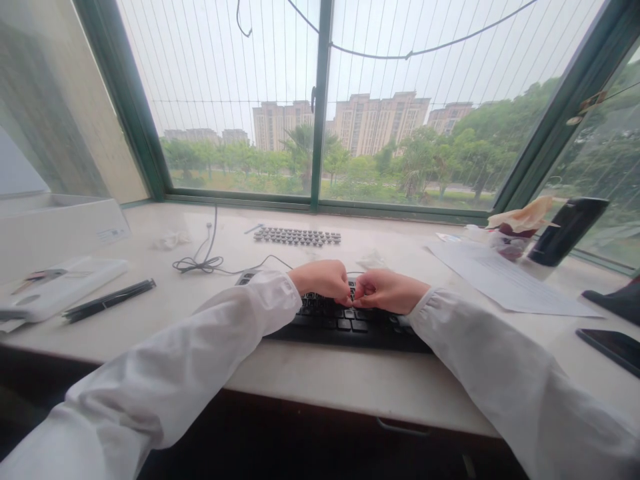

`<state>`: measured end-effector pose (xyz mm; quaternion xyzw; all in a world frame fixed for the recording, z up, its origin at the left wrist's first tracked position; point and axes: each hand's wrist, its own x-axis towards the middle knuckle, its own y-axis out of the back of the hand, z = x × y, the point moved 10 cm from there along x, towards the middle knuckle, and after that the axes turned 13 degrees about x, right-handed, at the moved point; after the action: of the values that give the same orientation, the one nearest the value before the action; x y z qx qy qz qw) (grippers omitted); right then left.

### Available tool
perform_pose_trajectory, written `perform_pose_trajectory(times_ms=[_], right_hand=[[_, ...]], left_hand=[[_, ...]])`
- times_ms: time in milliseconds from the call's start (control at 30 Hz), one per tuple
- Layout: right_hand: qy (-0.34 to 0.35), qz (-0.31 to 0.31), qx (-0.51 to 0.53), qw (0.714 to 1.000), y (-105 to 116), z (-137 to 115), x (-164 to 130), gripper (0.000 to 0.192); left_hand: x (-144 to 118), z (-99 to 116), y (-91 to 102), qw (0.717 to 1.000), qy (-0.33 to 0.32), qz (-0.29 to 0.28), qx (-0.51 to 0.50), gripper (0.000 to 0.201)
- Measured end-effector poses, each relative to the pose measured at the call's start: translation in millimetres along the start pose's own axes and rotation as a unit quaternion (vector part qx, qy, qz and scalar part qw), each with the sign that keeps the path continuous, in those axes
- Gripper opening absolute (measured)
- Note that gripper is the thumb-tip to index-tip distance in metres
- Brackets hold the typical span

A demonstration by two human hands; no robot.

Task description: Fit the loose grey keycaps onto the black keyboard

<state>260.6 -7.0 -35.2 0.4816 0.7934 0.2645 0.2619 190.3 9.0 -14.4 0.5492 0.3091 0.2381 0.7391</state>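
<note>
Just below the middle of the frame, the left hand and the right hand meet knuckle to knuckle, both curled closed with fingertips pinched together over the top rows of a black keyboard. Whatever small piece they pinch between them is too small to make out. White sleeves run from both wrists down to the lower corners of the frame.

The keyboard lies flat on the pale surface, near its front edge. Behind it, toward the window, a block of loose dark keycaps is laid out in neat rows. Left of the keycaps, a thin cable lies in a loose coil.

At the left of the frame, a black pen lies slanted beside a white box. At the right, a sheet of paper lies flat, with a dark cylindrical cup behind it and a black phone near the right edge. The green-framed window fills the upper frame.
</note>
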Motion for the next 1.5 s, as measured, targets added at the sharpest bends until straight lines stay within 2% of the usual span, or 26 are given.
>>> perform_pose_trajectory(times_ms=[133,200,267,367,400,467,533,600,733,833,967,1033,1133,1233,1400,1500], right_hand=[[0.016,0.027,0.018,0.999,5,-4,-4,0.039],[0.038,0.067,0.017,0.997,20,-11,-8,0.041],[0.055,0.159,-0.012,0.986,49,-16,-18,0.039],[0.026,0.317,-0.090,0.944,95,-11,-39,0.031],[0.011,0.350,-0.119,0.929,105,-7,-44,0.031],[-0.017,0.376,-0.164,0.912,116,5,-48,0.035],[-0.030,0.367,-0.188,0.910,117,16,-43,0.043],[-0.033,0.335,-0.198,0.921,110,25,-35,0.046],[-0.059,0.270,-0.192,0.942,94,37,-23,0.026],[-0.060,0.290,-0.189,0.936,97,37,-24,0.022],[-0.025,0.340,-0.189,0.921,106,35,-25,0.037],[-0.023,0.313,-0.191,0.930,100,39,-19,0.039],[-0.042,0.270,-0.192,0.943,91,47,-10,0.026],[-0.055,0.280,-0.194,0.939,92,48,-7,0.018],[-0.053,0.288,-0.193,0.936,95,50,-3,0.031],[-0.061,0.287,-0.197,0.936,95,49,-2,0.019]], left_hand=[[-3,-4,-0.3,0.998,-0.017,0.012,-0.065,0.026],[-5,-10,6.6,0.993,-0.024,0.032,-0.108,0.028],[-7,-19,19.9,0.990,-0.018,0.077,-0.116,0.030],[-10,-41,42.1,0.985,0.035,0.164,-0.048,0.029],[-12,-47,47.8,0.980,0.059,0.189,-0.013,0.028],[-15,-58,55.6,0.967,0.104,0.228,0.054,0.024],[-18,-62,58.7,0.953,0.133,0.250,0.106,0.022],[-20,-63,58.7,0.945,0.148,0.257,0.137,0.022],[-22,-57,60.4,0.938,0.143,0.270,0.161,0.024],[-24,-51,63.2,0.935,0.133,0.283,0.165,0.026],[-22,-48,61.6,0.936,0.126,0.279,0.173,0.028],[-21,-47,60.2,0.936,0.121,0.277,0.178,0.028],[-19,-44,59.1,0.936,0.110,0.280,0.182,0.027],[-19,-36,60.1,0.933,0.086,0.299,0.183,0.023],[-20,-24,59.0,0.926,0.055,0.325,0.185,0.017],[-20,-24,60.7,0.923,0.059,0.327,0.195,0.019]])
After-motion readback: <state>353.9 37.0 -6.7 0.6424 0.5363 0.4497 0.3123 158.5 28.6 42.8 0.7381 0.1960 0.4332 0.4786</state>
